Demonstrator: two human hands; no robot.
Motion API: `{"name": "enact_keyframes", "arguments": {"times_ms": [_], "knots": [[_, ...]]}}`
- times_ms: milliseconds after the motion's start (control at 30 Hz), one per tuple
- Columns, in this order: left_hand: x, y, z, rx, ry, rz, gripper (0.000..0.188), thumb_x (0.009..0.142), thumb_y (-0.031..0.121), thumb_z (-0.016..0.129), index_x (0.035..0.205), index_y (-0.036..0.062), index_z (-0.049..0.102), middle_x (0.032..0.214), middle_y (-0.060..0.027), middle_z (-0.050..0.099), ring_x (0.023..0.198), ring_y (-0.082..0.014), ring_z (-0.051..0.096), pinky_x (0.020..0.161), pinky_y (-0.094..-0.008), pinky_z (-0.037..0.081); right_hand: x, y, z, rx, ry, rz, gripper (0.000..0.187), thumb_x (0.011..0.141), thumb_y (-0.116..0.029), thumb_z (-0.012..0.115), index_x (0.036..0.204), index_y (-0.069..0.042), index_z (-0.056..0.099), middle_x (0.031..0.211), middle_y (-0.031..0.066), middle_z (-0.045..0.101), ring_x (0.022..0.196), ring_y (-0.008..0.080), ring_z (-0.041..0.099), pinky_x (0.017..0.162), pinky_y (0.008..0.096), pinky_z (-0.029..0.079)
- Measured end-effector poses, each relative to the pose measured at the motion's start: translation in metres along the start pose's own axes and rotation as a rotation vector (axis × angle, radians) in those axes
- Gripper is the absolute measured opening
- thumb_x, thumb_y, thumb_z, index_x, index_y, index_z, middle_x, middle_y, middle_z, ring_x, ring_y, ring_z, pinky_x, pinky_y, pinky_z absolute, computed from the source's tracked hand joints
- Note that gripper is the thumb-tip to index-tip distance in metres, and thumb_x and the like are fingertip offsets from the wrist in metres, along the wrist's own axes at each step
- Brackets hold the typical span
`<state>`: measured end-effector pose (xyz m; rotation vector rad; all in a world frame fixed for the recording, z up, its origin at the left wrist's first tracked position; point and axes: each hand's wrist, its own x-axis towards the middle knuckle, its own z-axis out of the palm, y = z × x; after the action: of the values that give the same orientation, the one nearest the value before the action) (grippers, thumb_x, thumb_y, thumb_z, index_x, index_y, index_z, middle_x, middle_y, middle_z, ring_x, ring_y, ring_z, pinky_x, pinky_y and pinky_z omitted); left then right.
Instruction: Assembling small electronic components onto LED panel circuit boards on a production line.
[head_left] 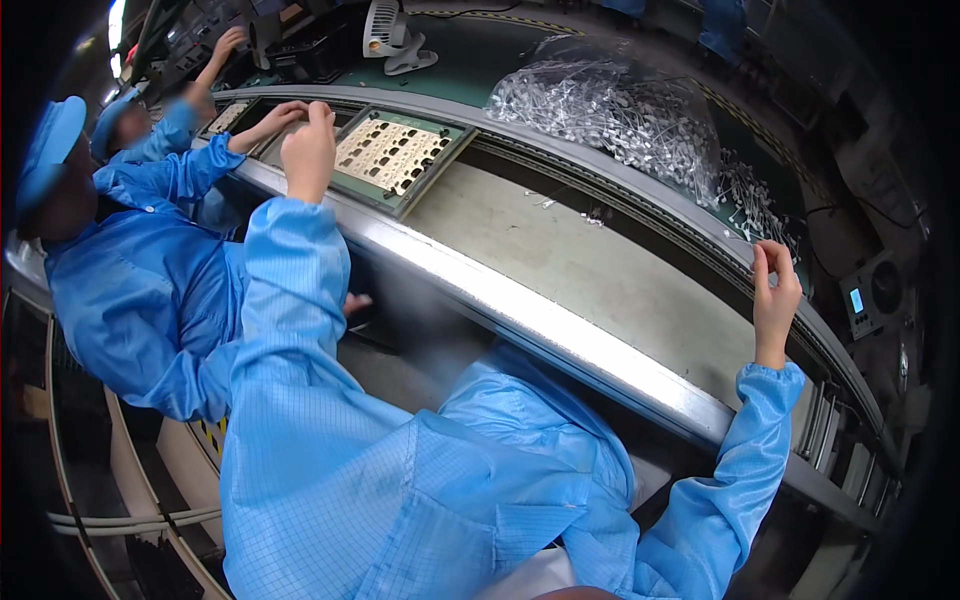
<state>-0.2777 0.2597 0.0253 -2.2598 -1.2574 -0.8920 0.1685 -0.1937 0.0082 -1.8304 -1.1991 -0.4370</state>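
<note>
My left hand (310, 153) is raised at the left side of a framed tray (425, 190) on the conveyor line. Its thumb and fingers are closed in a pinch; what they hold, if anything, is too small to make out. In the tray lies a cream-coloured board panel (388, 155) with rows of black parts. Far to the right, my right hand (777, 300) pinches over the rail, beside a loose heap of small white parts with thin leads (755, 205). A thin pale bit shows by its fingertips, but I cannot tell whether it is held.
A large clear bag (610, 110) of similar white parts lies beyond the conveyor (560, 250). Several loose parts (592, 218) are on the line. A co-worker in blue (150, 270) sits at my left, one hand reaching near mine. A white fan (393, 40) stands behind.
</note>
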Motion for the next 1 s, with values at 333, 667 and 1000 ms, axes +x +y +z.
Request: {"name": "enact_keyframes", "arguments": {"times_ms": [333, 667, 1000], "knots": [[0.042, -0.108, 0.175, 0.013, -0.394, -0.067, 0.020, 0.095, 0.017, 0.048, 0.110, 0.0026, 0.047, 0.094, -0.0264, 0.070, 0.091, -0.0460, 0.069, 0.073, -0.0545, 0.055, -0.005, 0.002, -0.010, -0.059, -0.054, 0.043, 0.010, 0.098, -0.011, 0.062, 0.101, -0.002, 0.063, 0.077, 0.0008, 0.061, 0.067, 0.0062, 0.055, 0.060, 0.0217, 0.045], [0.090, -0.256, 0.172, -0.838, -0.910, -0.029, 0.031, 0.095, 0.020, 0.060, 0.120, 0.0025, 0.060, 0.111, -0.0149, 0.069, 0.106, -0.0284, 0.067, 0.091, -0.0411, 0.052, 0.000, 0.039, -0.009, 0.035, -0.023, 0.038, 0.018, 0.098, -0.017, 0.065, 0.108, -0.002, 0.068, 0.089, 0.0007, 0.067, 0.077, 0.0055, 0.059, 0.069, 0.0206, 0.047], [0.056, -0.173, 0.131, -0.391, -0.382, -0.087, 0.038, 0.100, 0.035, 0.057, 0.114, -0.0009, 0.059, 0.106, -0.0157, 0.072, 0.101, -0.0255, 0.069, 0.090, -0.0339, 0.050, 0.005, 0.067, -0.017, 0.036, 0.128, 0.110, 0.012, 0.095, -0.012, 0.065, 0.093, -0.001, 0.065, 0.069, 0.0004, 0.063, 0.059, 0.0048, 0.055, 0.053, 0.0218, 0.042]]}}
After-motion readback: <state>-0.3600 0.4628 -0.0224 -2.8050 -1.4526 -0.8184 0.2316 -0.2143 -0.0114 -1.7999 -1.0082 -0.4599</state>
